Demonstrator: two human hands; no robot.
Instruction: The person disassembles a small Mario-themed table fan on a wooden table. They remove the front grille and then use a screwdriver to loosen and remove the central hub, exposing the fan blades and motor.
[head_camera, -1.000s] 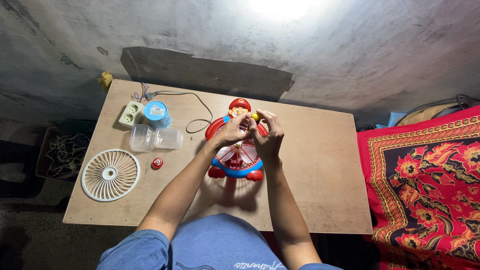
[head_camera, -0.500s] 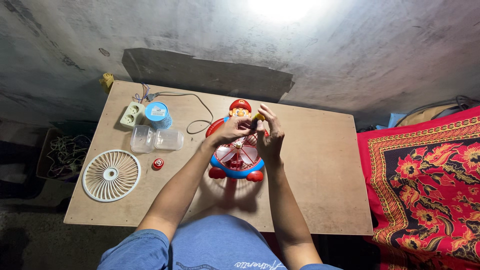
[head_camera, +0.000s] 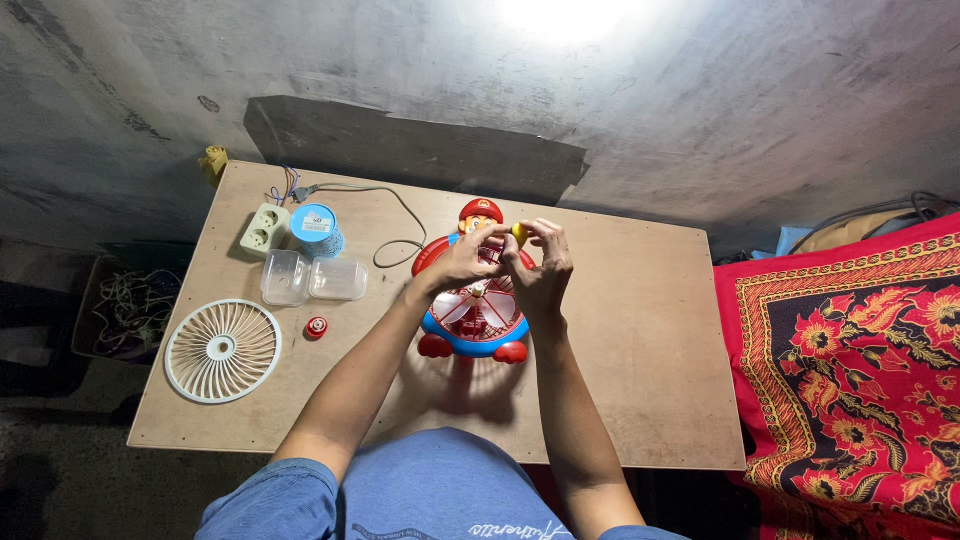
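Yellow piece (head_camera: 518, 233) pinched between both hands' fingertips (head_camera: 530, 240)

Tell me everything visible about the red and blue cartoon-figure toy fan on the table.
The red and blue plastic toy fan stands mid-table on the bare wooden tabletop. It has a round blue-rimmed body with red sides, two red feet at the near edge and a cartoon head with a red cap at the far side. Its front grille is off, so the pale blades and hub show. The left hand and right hand are over its upper part, pinching a small yellow piece; whether they touch the fan cannot be told.
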